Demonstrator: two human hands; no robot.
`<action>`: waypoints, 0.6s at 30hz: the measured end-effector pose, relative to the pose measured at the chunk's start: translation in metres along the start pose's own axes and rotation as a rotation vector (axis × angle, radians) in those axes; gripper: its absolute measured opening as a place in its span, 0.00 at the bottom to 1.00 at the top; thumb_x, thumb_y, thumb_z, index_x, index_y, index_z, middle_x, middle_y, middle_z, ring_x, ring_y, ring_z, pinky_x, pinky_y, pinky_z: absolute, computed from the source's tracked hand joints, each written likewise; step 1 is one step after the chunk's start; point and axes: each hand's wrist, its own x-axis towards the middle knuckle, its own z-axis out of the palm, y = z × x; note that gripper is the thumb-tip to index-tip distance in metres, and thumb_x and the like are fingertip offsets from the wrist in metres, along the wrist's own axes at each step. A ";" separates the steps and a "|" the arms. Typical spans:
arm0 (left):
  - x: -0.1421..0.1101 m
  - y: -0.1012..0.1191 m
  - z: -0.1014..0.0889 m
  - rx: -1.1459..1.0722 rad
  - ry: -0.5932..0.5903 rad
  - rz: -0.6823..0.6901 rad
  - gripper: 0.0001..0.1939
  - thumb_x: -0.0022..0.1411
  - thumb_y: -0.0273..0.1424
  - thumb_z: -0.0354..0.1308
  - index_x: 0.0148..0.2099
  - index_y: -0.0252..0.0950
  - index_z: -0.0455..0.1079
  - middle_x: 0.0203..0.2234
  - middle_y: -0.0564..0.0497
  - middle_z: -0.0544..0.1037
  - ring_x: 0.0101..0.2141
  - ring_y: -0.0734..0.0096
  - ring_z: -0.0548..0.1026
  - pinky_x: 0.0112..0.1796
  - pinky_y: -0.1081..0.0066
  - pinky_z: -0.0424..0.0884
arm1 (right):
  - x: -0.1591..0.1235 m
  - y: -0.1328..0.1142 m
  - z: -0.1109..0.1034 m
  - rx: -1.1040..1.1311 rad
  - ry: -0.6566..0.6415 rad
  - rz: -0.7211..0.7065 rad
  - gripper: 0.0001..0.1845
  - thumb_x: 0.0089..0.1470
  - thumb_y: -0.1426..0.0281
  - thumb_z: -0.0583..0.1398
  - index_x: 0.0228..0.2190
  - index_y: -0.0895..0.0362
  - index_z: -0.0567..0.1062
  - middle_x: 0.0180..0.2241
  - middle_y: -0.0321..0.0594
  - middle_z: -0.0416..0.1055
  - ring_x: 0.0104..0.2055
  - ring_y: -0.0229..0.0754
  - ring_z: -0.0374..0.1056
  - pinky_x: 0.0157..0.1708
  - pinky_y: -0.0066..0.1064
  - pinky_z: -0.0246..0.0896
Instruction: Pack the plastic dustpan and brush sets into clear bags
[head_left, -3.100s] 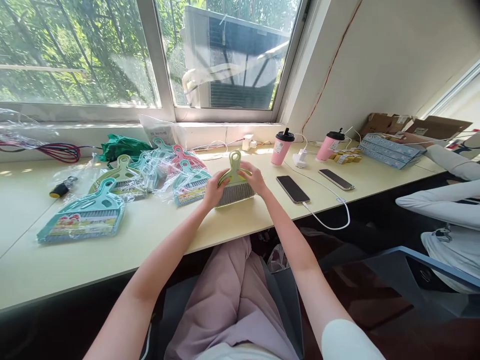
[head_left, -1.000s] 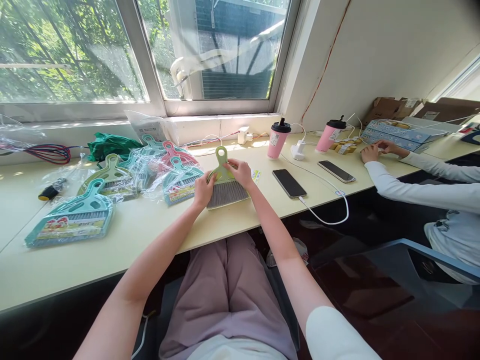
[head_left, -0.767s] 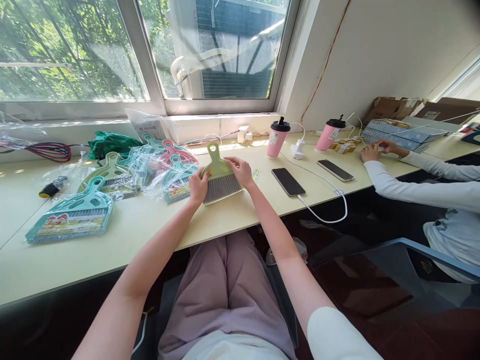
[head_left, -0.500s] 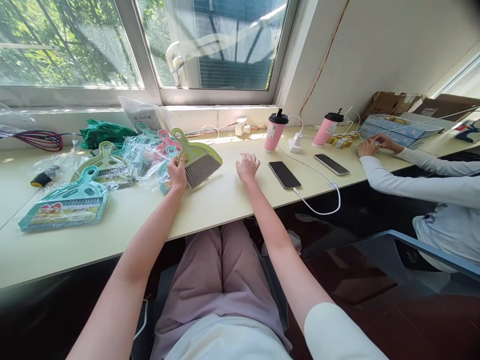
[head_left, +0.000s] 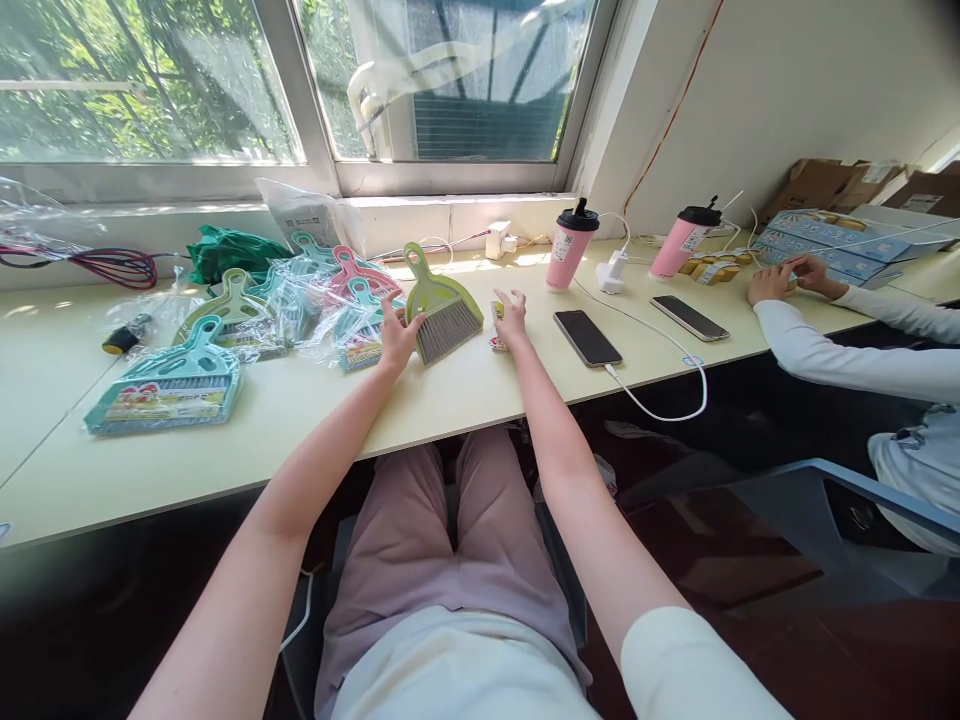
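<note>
A green dustpan (head_left: 439, 290) with a grey-bristled brush (head_left: 450, 330) set in it is in front of me, its ring handle pointing toward the window. My left hand (head_left: 397, 335) is at its left edge, fingers apart, the thumb touching or very near the rim. To the right of the dustpan, my right hand (head_left: 513, 322) has its fingers curved over a small printed card (head_left: 497, 312), which shows along the hand's left side. The rest of the card is hidden by the hand. Left of my left hand lies a wrapped teal dustpan set (head_left: 361, 325).
Several plastic-wrapped dustpan sets, one teal set (head_left: 169, 385) nearest, lie at left by a screwdriver (head_left: 126, 335). Rightward are a phone (head_left: 587, 338) on a white cable, another phone (head_left: 688, 317) and two pink cups (head_left: 571, 245). A co-worker's hands (head_left: 787, 280) rest by blue boxes (head_left: 832, 245).
Both hands first held the dustpan; the right hand let go and moved to the card. The left hand shifted the dustpan left, then loosened its fingers. The card has come leftward with my right hand.
</note>
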 end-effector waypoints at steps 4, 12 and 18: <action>-0.003 -0.002 0.003 0.028 0.015 0.008 0.34 0.63 0.38 0.67 0.66 0.41 0.59 0.37 0.49 0.81 0.33 0.65 0.79 0.41 0.64 0.75 | 0.011 0.006 0.000 0.261 0.222 0.210 0.50 0.52 0.83 0.60 0.74 0.57 0.53 0.71 0.62 0.53 0.64 0.49 0.71 0.66 0.41 0.64; 0.003 -0.016 0.007 -0.169 0.130 0.067 0.43 0.64 0.43 0.69 0.73 0.47 0.51 0.39 0.51 0.81 0.37 0.65 0.80 0.45 0.63 0.75 | 0.028 0.016 0.006 1.223 0.198 0.402 0.22 0.56 0.70 0.69 0.52 0.59 0.76 0.47 0.47 0.81 0.45 0.43 0.80 0.42 0.33 0.80; 0.012 -0.023 0.006 -0.367 0.182 0.044 0.49 0.55 0.44 0.76 0.72 0.48 0.57 0.38 0.50 0.82 0.45 0.58 0.81 0.52 0.61 0.74 | 0.012 0.004 -0.006 1.300 -0.034 0.340 0.15 0.63 0.53 0.65 0.40 0.51 0.76 0.27 0.27 0.74 0.17 0.27 0.61 0.14 0.18 0.55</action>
